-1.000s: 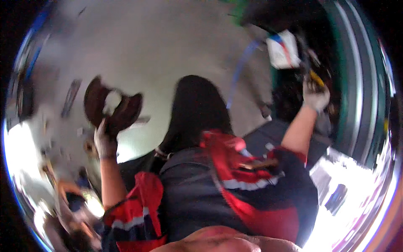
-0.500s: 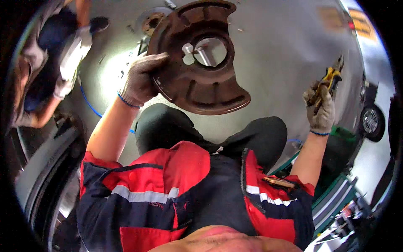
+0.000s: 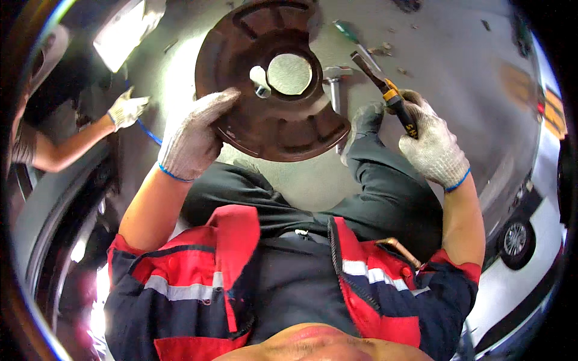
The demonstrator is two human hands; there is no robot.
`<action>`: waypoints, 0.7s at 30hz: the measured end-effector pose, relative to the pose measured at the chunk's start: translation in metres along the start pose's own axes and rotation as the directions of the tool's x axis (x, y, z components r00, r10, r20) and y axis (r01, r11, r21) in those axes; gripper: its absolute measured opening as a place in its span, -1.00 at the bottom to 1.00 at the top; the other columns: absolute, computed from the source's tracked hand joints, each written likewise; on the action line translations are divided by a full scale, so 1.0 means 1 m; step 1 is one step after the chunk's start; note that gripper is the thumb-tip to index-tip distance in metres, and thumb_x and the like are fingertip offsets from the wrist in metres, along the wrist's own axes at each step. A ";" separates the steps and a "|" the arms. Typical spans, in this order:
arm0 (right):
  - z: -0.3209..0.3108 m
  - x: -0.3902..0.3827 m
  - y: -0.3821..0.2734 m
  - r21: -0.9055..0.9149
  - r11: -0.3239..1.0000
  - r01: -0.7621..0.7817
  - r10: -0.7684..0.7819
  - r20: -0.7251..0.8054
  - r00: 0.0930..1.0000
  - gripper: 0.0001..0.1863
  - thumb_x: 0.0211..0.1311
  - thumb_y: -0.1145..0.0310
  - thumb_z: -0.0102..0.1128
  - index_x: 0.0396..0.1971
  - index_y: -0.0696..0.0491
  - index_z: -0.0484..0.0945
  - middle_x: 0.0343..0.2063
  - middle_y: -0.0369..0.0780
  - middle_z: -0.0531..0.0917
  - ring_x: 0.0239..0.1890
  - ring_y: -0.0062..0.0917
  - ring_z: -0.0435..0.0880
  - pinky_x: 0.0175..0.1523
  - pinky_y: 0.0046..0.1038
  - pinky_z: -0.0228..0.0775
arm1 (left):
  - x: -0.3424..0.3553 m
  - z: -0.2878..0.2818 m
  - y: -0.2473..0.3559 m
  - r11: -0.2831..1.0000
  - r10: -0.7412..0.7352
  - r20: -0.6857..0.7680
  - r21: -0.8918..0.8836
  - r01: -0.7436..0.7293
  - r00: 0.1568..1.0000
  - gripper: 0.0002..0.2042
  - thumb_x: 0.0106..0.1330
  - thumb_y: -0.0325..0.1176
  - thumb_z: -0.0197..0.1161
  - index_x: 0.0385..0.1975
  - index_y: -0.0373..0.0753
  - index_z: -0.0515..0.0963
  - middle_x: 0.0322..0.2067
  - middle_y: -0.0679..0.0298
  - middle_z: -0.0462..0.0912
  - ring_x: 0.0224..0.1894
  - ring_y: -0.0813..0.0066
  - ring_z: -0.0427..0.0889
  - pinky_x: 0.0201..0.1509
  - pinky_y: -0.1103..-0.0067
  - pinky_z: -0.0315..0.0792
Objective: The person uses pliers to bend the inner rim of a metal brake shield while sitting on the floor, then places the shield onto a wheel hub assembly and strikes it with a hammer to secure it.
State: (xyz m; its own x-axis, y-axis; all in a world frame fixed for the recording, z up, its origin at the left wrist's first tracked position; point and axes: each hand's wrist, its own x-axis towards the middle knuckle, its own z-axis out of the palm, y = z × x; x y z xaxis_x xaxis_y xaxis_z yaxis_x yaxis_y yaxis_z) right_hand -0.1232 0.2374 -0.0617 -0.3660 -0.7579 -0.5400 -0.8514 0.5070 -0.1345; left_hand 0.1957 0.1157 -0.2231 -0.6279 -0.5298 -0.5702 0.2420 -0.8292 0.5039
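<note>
My left gloved hand (image 3: 191, 136) grips the left edge of a dark brown, half-round metal shield (image 3: 220, 57), which has a large centre opening and pressed ribs. My right gloved hand (image 3: 430, 141) is closed on pliers (image 3: 395, 97) with black-and-yellow handles, their jaws angled up-left toward the shield's right side. Beyond the shield, a metal hammer (image 3: 336, 72) lies on the grey floor, partly hidden by it, with a green-handled screwdriver (image 3: 345, 31) above.
At left, a co-worker's gloved hand (image 3: 125, 109) and forearm reach in beside a white panel (image 3: 125, 30), a blue hose (image 3: 148, 133) and dark curved car bodywork (image 3: 39, 201). My bent legs (image 3: 385, 192) are below the shield. A white car's wheel (image 3: 515, 240) shows at right.
The pliers in my right hand have swung leftward, toward the shield, which stays in my left hand. My right leg now stretches forward. The co-worker's hand has shifted.
</note>
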 end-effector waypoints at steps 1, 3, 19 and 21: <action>-0.001 0.016 -0.003 -0.018 1.000 -0.012 0.014 0.116 0.993 -0.42 0.06 0.46 0.16 0.19 0.03 0.55 0.21 0.04 0.55 0.26 -0.04 0.54 0.35 -0.22 0.39 | -0.009 -0.014 -0.003 0.712 0.341 0.142 0.607 -0.354 0.929 -0.71 0.44 -0.45 0.14 0.06 -0.44 0.58 0.13 0.06 0.64 0.15 0.21 0.65 0.27 0.32 0.53; -0.002 0.054 -0.013 0.023 0.999 0.049 -0.053 0.252 0.966 -0.39 0.04 0.46 0.15 0.22 0.03 0.51 0.16 0.05 0.59 0.24 -0.04 0.56 0.34 -0.22 0.40 | -0.022 -0.032 -0.008 -0.086 0.475 0.477 0.861 -0.501 0.739 -0.70 0.42 -0.45 0.16 0.08 -0.44 0.57 0.12 0.07 0.65 0.13 0.28 0.66 0.26 0.35 0.52; 0.122 0.147 -0.179 0.497 0.609 0.618 -0.572 0.815 -0.092 -0.47 0.00 0.30 0.15 0.09 -0.01 0.58 -0.07 -0.04 0.66 -0.01 -0.12 0.67 0.15 -0.20 0.48 | -0.240 0.005 -0.084 0.783 -0.113 -0.792 -0.443 -0.437 0.600 -0.62 0.39 -0.47 0.20 0.16 -0.49 0.47 -0.02 0.02 0.69 -0.05 0.23 0.74 0.13 0.33 0.63; 0.129 0.142 -0.177 0.456 0.623 0.636 -0.538 0.840 -0.076 -0.45 0.01 0.29 0.16 0.10 0.00 0.58 -0.04 -0.04 0.66 0.03 -0.10 0.67 0.17 -0.19 0.48 | -0.244 0.012 -0.093 0.796 -0.126 -0.834 -0.409 -0.447 0.537 -0.62 0.40 -0.46 0.21 0.16 -0.50 0.46 -0.01 0.01 0.68 -0.05 0.23 0.74 0.11 0.34 0.65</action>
State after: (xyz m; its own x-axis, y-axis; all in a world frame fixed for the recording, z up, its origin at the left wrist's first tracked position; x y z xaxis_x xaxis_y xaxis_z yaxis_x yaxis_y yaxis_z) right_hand 0.0239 0.0928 -0.2214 0.8010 0.1295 -0.5845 -0.5915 0.0209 -0.8060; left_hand 0.3176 0.3243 -0.1224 0.2489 -0.3285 -0.9111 0.7757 -0.4957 0.3906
